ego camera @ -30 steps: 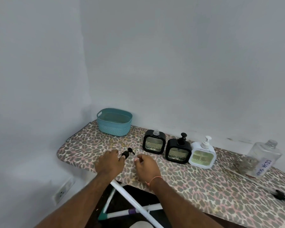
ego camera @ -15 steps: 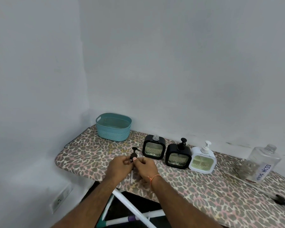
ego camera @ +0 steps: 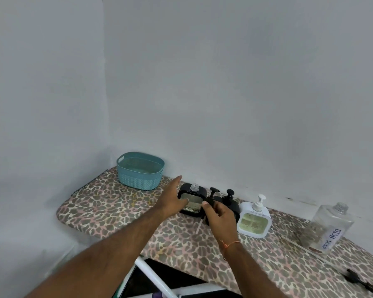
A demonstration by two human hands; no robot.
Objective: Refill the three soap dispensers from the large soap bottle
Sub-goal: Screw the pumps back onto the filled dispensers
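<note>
So the setup was an ironing board (ego camera: 116, 209) with a leopard-print cover, pushed into a corner of grey walls; a teal basket (ego camera: 140, 170) sat at the far left end of it. Three soap dispensers stood in a row along the back wall; the leftmost black dispenser (ego camera: 192, 200) had no pump on it, just a bare clear neck sticking up; the middle black dispenser (ego camera: 229, 202) kept its pump on and was mostly hidden behind the right hand; the white dispenser (ego camera: 254, 220) with its white pump stood just to the right of that.

The left hand (ego camera: 171, 200) was stretched out flat, fingers straight and roughly together, with the thumb lying against the front of the open dispenser and the fingertips reaching past its left side. The right hand (ego camera: 219, 215) had fingers and thumb pinched round a loose black pump (ego camera: 212, 195), held upright just right of the open neck; its white dip tube (ego camera: 199, 224) hung down at a slant over the board.

The large soap bottle (ego camera: 328, 227), clear, uncapped, with a "DISH SOAP" label, stood well off to the right near the wall, looking close to empty; a small black part (ego camera: 359, 280) lay on the board at the far right, too blurry to identify.
</note>
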